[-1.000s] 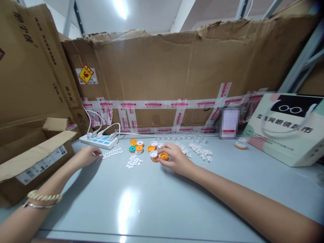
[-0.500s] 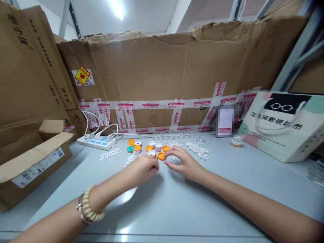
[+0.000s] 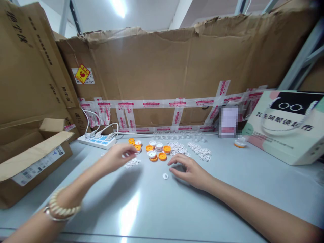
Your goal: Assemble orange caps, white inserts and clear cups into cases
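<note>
My left hand (image 3: pixel 116 156) hovers over a heap of small white discs (image 3: pixel 131 163), its fingers curled together; whether it holds anything I cannot make out. My right hand (image 3: pixel 188 169) rests on the grey table (image 3: pixel 152 206) with fingers spread, holding nothing. One small white ring (image 3: pixel 165 176) lies alone on the table just left of my right fingertips. Behind both hands sits a cluster of orange and white round caps (image 3: pixel 155 150), and a further scatter of white discs (image 3: pixel 199 152) lies to the right of it.
A white power strip (image 3: pixel 97 141) with plugged cables lies at the back left. An open cardboard box (image 3: pixel 30 162) stands at the left edge. A taped cardboard wall (image 3: pixel 164 74) closes the back. A printed paper bag (image 3: pixel 286 128) leans at the right, an orange-rimmed cap (image 3: pixel 239 144) beside it.
My left hand went from the left disc heap to my right hand, then drew back left. My right hand let go of the caps and pulled nearer; a white ring now lies beside it.
</note>
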`<move>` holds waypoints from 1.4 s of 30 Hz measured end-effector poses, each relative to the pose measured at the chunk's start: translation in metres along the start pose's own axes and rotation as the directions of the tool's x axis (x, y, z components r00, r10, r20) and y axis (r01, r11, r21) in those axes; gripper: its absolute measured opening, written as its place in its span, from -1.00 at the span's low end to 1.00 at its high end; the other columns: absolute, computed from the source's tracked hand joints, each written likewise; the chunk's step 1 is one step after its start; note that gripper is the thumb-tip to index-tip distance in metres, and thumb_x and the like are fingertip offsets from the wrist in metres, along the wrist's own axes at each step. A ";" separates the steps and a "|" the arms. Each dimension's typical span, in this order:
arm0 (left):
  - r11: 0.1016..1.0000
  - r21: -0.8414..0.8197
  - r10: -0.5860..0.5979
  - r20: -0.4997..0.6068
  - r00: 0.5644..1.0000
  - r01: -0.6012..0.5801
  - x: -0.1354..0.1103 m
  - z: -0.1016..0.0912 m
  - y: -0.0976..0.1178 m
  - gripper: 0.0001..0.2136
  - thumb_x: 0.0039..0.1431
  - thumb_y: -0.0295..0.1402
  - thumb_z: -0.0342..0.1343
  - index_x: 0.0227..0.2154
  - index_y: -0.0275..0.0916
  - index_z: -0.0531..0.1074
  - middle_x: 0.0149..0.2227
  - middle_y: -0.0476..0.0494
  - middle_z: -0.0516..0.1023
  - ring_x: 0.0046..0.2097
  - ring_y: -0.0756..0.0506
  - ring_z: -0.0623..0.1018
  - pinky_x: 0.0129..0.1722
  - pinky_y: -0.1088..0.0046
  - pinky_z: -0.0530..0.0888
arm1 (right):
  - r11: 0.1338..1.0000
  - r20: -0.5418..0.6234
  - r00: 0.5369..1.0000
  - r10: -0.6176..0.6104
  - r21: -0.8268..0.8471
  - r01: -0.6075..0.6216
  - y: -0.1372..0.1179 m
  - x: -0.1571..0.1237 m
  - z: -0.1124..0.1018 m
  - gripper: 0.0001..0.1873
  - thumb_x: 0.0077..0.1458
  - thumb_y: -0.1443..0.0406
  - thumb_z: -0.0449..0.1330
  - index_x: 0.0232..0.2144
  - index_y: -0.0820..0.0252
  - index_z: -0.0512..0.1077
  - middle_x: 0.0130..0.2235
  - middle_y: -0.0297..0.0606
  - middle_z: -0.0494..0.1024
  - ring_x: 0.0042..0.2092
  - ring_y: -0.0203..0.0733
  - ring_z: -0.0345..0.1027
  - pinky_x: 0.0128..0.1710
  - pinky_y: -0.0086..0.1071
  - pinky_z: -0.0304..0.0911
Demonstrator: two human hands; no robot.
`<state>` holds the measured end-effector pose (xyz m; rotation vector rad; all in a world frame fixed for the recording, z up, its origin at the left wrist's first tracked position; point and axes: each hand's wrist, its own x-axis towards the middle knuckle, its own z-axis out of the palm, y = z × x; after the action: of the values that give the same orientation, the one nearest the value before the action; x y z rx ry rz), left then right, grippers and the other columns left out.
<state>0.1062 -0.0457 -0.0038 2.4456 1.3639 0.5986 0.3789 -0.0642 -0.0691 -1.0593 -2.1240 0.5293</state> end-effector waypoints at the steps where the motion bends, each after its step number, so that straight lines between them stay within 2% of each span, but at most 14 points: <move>1: 0.996 0.051 -0.074 -0.007 0.997 0.074 -0.006 -0.013 -0.015 -0.79 0.06 -0.25 0.01 -0.38 -0.24 0.47 -0.35 -0.13 0.57 -0.33 -0.11 0.51 -0.32 0.43 0.42 | 1.000 0.007 1.000 0.004 0.002 -0.004 -0.001 0.001 0.001 -0.92 0.03 0.31 0.13 -0.39 0.13 0.42 -0.27 -0.24 0.50 -0.18 -0.16 0.37 -0.14 -0.22 0.26; 3: 0.972 0.091 -0.217 -0.001 0.976 0.216 -0.018 -0.034 -0.045 -0.76 0.02 -0.19 0.02 -0.43 -0.24 0.47 -0.38 -0.13 0.57 -0.33 -0.13 0.52 -0.32 0.44 0.42 | 1.000 0.031 0.999 0.012 0.010 -0.013 -0.004 0.001 0.003 -0.92 0.03 0.30 0.12 -0.39 0.13 0.42 -0.28 -0.24 0.50 -0.19 -0.16 0.37 -0.15 -0.23 0.27; 4: 0.961 0.112 -0.254 0.007 0.967 0.252 -0.024 -0.040 -0.058 -0.75 0.01 -0.18 0.01 -0.43 -0.24 0.47 -0.38 -0.14 0.57 -0.31 -0.14 0.53 -0.31 0.44 0.42 | 1.000 0.046 0.999 0.015 0.016 -0.016 -0.005 0.002 0.004 -0.91 0.03 0.30 0.11 -0.38 0.14 0.42 -0.28 -0.24 0.50 -0.21 -0.17 0.36 -0.16 -0.24 0.27; 6: 0.947 0.148 -0.294 0.045 0.955 0.285 -0.032 -0.044 -0.077 -0.74 -0.01 -0.16 0.01 -0.45 -0.23 0.46 -0.40 -0.12 0.58 -0.32 -0.14 0.53 -0.31 0.44 0.41 | 0.999 0.079 0.997 0.021 0.031 -0.023 -0.007 0.002 0.006 -0.91 0.03 0.31 0.11 -0.38 0.15 0.41 -0.28 -0.23 0.49 -0.23 -0.18 0.36 -0.18 -0.25 0.27; 8: 0.941 0.169 -0.307 0.073 0.949 0.292 -0.034 -0.041 -0.086 -0.73 -0.02 -0.14 0.00 -0.45 -0.23 0.46 -0.40 -0.12 0.58 -0.33 -0.15 0.52 -0.32 0.43 0.42 | 0.998 0.110 0.993 0.033 0.049 -0.038 -0.008 0.002 0.008 -0.90 0.02 0.31 0.11 -0.38 0.17 0.41 -0.29 -0.22 0.48 -0.24 -0.19 0.35 -0.19 -0.28 0.27; 12: 0.964 0.158 -0.220 0.021 0.975 0.214 -0.019 -0.026 -0.083 -0.68 0.02 -0.12 -0.05 -0.39 -0.25 0.46 -0.34 -0.16 0.57 -0.29 -0.15 0.52 -0.29 0.40 0.43 | 0.990 0.153 0.985 0.078 0.108 -0.095 -0.011 -0.001 0.012 -0.85 0.00 0.29 0.13 -0.33 0.20 0.39 -0.28 -0.21 0.47 -0.23 -0.21 0.35 -0.18 -0.31 0.26; 15: 0.973 0.215 -0.089 -0.009 0.996 0.089 0.003 -0.011 -0.071 -0.70 0.06 -0.18 -0.06 -0.33 -0.27 0.45 -0.29 -0.20 0.55 -0.27 -0.14 0.52 -0.26 0.39 0.43 | 0.982 0.172 0.980 0.105 0.135 -0.129 -0.011 -0.003 0.015 -0.77 -0.02 0.27 0.14 -0.25 0.22 0.37 -0.28 -0.21 0.46 -0.23 -0.21 0.35 -0.16 -0.30 0.25; 18: 0.965 0.258 -0.039 -0.001 0.999 0.038 0.024 0.003 -0.058 -0.76 0.03 -0.24 0.00 -0.32 -0.26 0.44 -0.26 -0.20 0.54 -0.21 -0.16 0.50 -0.19 0.36 0.40 | 0.980 0.183 0.977 0.106 0.148 -0.134 -0.010 -0.004 0.016 -0.68 -0.04 0.25 0.16 -0.18 0.21 0.34 -0.29 -0.23 0.45 -0.24 -0.21 0.34 -0.17 -0.31 0.24; 23: 0.960 0.274 -0.065 0.004 0.998 0.061 0.044 0.014 -0.050 -0.75 0.00 -0.27 0.02 -0.28 -0.27 0.40 -0.19 -0.24 0.51 -0.14 -0.22 0.48 -0.12 0.29 0.38 | 0.977 0.198 0.975 0.095 0.169 -0.129 -0.007 -0.007 0.014 -0.61 -0.06 0.25 0.17 -0.13 0.19 0.28 -0.28 -0.25 0.44 -0.23 -0.22 0.31 -0.17 -0.31 0.22; 28: 0.957 0.257 -0.152 0.042 0.987 0.136 0.046 0.011 -0.060 -0.65 -0.13 -0.22 0.11 -0.25 -0.27 0.37 -0.18 -0.25 0.53 -0.16 -0.25 0.51 -0.20 0.31 0.42 | 0.976 0.223 0.969 0.103 0.164 -0.142 -0.006 -0.007 0.011 -0.53 -0.14 0.26 0.22 -0.12 0.21 0.24 -0.23 -0.22 0.40 -0.20 -0.20 0.26 -0.14 -0.30 0.22; 38: 0.962 0.204 -0.189 0.006 0.982 0.184 0.050 0.017 -0.076 -0.71 -0.14 -0.20 0.09 -0.35 -0.25 0.33 -0.29 -0.20 0.54 -0.24 -0.19 0.52 -0.26 0.37 0.43 | 0.973 0.225 0.965 0.134 0.156 -0.172 -0.008 -0.004 0.011 -0.63 -0.14 0.27 0.20 -0.22 0.21 0.27 -0.26 -0.24 0.37 -0.23 -0.21 0.24 -0.18 -0.31 0.21; 42: 0.956 0.219 -0.189 -0.040 0.981 0.193 0.048 0.010 -0.073 -0.77 -0.13 -0.25 0.09 -0.38 -0.24 0.31 -0.35 -0.16 0.52 -0.27 -0.18 0.52 -0.29 0.36 0.42 | 0.971 0.226 0.964 0.138 0.161 -0.177 -0.009 -0.005 0.010 -0.64 -0.14 0.28 0.20 -0.23 0.20 0.26 -0.26 -0.24 0.37 -0.23 -0.22 0.23 -0.18 -0.32 0.21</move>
<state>0.0794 0.0328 -0.0338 2.4380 1.7354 0.4444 0.3686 -0.0738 -0.0723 -1.1158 -2.1348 0.9313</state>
